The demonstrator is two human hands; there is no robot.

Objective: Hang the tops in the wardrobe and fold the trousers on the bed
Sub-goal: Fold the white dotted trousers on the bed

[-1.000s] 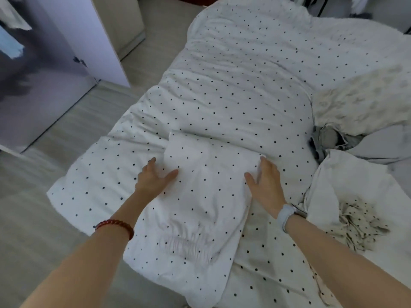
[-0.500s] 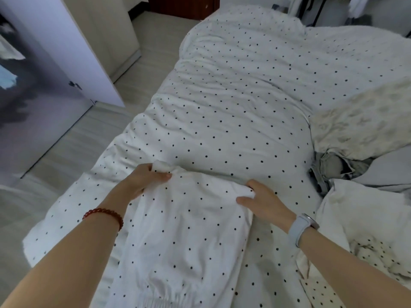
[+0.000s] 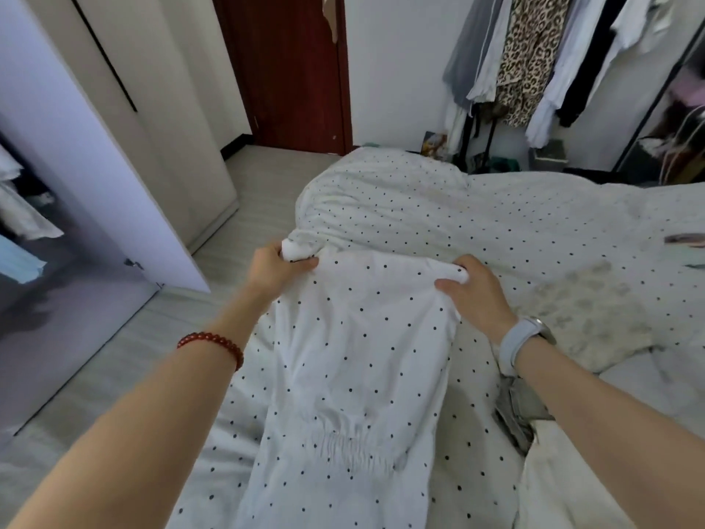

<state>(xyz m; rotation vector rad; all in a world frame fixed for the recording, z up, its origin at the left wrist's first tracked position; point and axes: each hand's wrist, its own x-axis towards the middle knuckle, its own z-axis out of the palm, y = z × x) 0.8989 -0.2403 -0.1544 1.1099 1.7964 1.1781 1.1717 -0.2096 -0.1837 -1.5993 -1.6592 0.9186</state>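
White dotted trousers lie lengthwise along the bed's near left edge, elastic waistband toward the viewer. The left hand and right hand each pinch a far corner of them, fingers clamped on the cloth and lifting it. The fold looks only part done; a grey garment and a patterned one wait at the right, and tops hang on a rail beyond.

Both hands, left hand and right hand, apparently lift dotted trousers.
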